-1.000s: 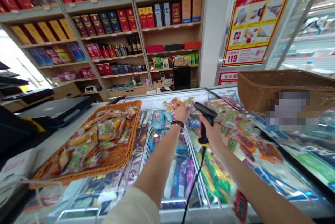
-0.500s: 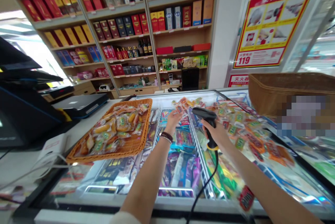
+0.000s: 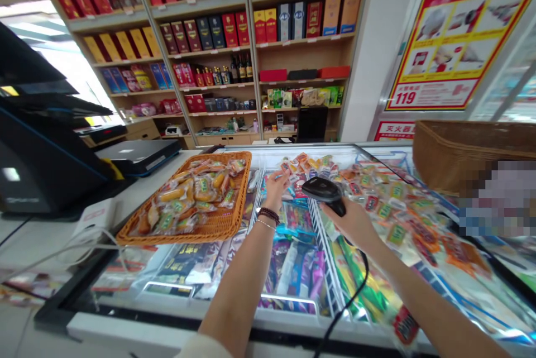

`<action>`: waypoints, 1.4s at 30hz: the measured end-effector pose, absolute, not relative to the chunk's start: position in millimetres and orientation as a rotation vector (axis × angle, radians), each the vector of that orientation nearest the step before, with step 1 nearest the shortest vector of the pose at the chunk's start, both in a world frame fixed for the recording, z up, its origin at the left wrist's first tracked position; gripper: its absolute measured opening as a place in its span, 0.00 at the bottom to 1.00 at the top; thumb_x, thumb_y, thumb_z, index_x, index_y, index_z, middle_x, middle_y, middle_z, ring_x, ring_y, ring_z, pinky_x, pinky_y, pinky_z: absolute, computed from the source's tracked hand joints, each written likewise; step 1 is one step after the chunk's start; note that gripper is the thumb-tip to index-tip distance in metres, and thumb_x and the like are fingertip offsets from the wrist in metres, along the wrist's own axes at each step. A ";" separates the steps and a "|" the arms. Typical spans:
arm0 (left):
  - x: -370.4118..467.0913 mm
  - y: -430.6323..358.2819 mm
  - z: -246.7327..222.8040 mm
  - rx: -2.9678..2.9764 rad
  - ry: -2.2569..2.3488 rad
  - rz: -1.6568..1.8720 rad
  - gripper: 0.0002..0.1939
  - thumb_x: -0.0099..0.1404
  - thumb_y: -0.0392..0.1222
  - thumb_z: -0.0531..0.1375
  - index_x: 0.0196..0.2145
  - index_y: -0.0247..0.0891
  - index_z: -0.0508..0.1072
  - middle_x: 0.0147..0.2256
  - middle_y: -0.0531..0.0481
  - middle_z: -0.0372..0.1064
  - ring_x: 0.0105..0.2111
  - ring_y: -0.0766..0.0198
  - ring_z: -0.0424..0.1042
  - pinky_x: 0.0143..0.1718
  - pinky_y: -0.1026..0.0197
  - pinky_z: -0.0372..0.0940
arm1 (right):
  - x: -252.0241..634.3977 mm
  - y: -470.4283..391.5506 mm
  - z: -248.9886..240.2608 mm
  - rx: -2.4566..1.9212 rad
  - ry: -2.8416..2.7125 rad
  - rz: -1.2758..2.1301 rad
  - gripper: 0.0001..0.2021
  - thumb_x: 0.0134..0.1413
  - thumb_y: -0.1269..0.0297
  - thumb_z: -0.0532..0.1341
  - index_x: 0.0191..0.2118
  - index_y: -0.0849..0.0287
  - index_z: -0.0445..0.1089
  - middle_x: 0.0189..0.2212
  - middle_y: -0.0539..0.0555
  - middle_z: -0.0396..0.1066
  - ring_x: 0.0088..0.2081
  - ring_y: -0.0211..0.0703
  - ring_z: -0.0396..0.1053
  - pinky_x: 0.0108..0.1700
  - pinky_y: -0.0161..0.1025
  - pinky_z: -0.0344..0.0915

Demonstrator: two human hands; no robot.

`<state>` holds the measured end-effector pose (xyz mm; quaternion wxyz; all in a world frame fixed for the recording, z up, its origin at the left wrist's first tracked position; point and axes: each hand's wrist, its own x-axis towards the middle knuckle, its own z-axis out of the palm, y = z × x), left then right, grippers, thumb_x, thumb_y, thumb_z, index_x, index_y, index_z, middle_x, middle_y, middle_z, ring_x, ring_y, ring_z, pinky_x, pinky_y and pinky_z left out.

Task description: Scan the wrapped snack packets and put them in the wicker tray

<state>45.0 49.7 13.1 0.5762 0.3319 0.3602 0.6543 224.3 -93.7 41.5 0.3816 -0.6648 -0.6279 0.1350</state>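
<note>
My right hand (image 3: 354,224) is wrapped round the handle of a black barcode scanner (image 3: 321,188). The scanner's head points left toward my left hand (image 3: 277,187), and its cord hangs down over the freezer's near edge. With beads and a thin bracelet at the wrist, my left hand pinches a small packaged snack (image 3: 286,167) at its fingertips; its far side is hidden. Behind the fingers lies a pile of wrapped snacks (image 3: 312,163) on the freezer's glass top. More wrapped snacks (image 3: 396,207) spread over the glass on the right.
At left, an orange wicker tray (image 3: 226,229) holds several wrapped snacks. Beyond it are a flat black scale (image 3: 138,156) and a dark till (image 3: 42,162). A brown basket (image 3: 456,151) stands at right. Ice-cream packs (image 3: 293,268) lie under the glass.
The scanner has tipped so that its top now faces me more and its handle is mostly hidden. My view has shifted slightly left. My left hand stays by the snack pile.
</note>
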 end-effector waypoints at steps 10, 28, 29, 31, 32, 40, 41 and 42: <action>44.2 46.0 15.3 0.785 0.829 1.531 0.23 0.47 0.46 0.77 0.33 0.36 0.71 0.22 0.57 0.71 0.24 0.70 0.73 0.41 0.58 0.72 | 222.8 -95.5 41.2 -1.715 -1.659 0.275 0.20 0.56 0.42 0.56 0.32 0.55 0.72 0.17 0.54 0.69 0.23 0.52 0.72 0.26 0.39 0.57; 44.4 43.7 17.3 0.807 0.836 1.536 0.24 0.44 0.49 0.77 0.31 0.37 0.71 0.23 0.55 0.73 0.26 0.68 0.75 0.38 0.62 0.71 | 221.8 -99.7 47.4 -1.698 -1.678 0.274 0.18 0.57 0.45 0.56 0.32 0.55 0.73 0.17 0.54 0.70 0.24 0.53 0.73 0.27 0.40 0.59; 44.3 43.7 17.8 0.805 0.836 1.532 0.24 0.44 0.49 0.77 0.31 0.37 0.71 0.24 0.54 0.74 0.27 0.68 0.76 0.39 0.61 0.72 | 221.7 -99.9 47.5 -1.700 -1.675 0.277 0.18 0.57 0.45 0.56 0.32 0.55 0.72 0.17 0.54 0.70 0.24 0.53 0.73 0.27 0.40 0.59; 44.0 43.6 18.7 0.794 0.834 1.519 0.23 0.45 0.47 0.78 0.32 0.36 0.71 0.25 0.52 0.75 0.29 0.65 0.78 0.40 0.59 0.72 | 221.7 -100.6 47.9 -1.699 -1.665 0.290 0.18 0.56 0.44 0.57 0.31 0.54 0.71 0.17 0.53 0.69 0.24 0.53 0.73 0.26 0.40 0.58; 43.9 43.2 18.9 0.789 0.834 1.514 0.23 0.45 0.47 0.78 0.32 0.36 0.72 0.26 0.51 0.76 0.30 0.64 0.78 0.41 0.58 0.73 | 221.8 -101.1 48.2 -1.696 -1.658 0.298 0.18 0.56 0.44 0.57 0.31 0.54 0.71 0.16 0.53 0.68 0.24 0.53 0.73 0.26 0.40 0.58; 46.5 37.0 24.8 0.799 0.842 1.502 0.19 0.50 0.45 0.76 0.32 0.35 0.73 0.29 0.49 0.76 0.33 0.61 0.78 0.46 0.53 0.74 | 217.5 -98.1 59.2 -1.441 -1.427 0.823 0.19 0.52 0.44 0.64 0.24 0.54 0.65 0.13 0.48 0.64 0.14 0.40 0.62 0.21 0.38 0.58; 45.0 38.9 29.9 0.801 0.858 1.501 0.18 0.51 0.44 0.76 0.31 0.35 0.73 0.29 0.48 0.76 0.33 0.61 0.78 0.45 0.53 0.74 | 214.6 -93.9 62.1 -1.367 -1.344 0.929 0.20 0.49 0.44 0.66 0.24 0.55 0.64 0.15 0.48 0.65 0.14 0.38 0.61 0.20 0.37 0.58; 41.9 42.0 36.6 0.803 0.880 1.501 0.17 0.52 0.44 0.76 0.31 0.34 0.73 0.29 0.48 0.76 0.33 0.61 0.78 0.45 0.53 0.74 | 210.7 -88.5 65.6 -1.302 -1.266 1.018 0.19 0.47 0.45 0.68 0.25 0.55 0.66 0.17 0.48 0.66 0.14 0.37 0.61 0.18 0.37 0.57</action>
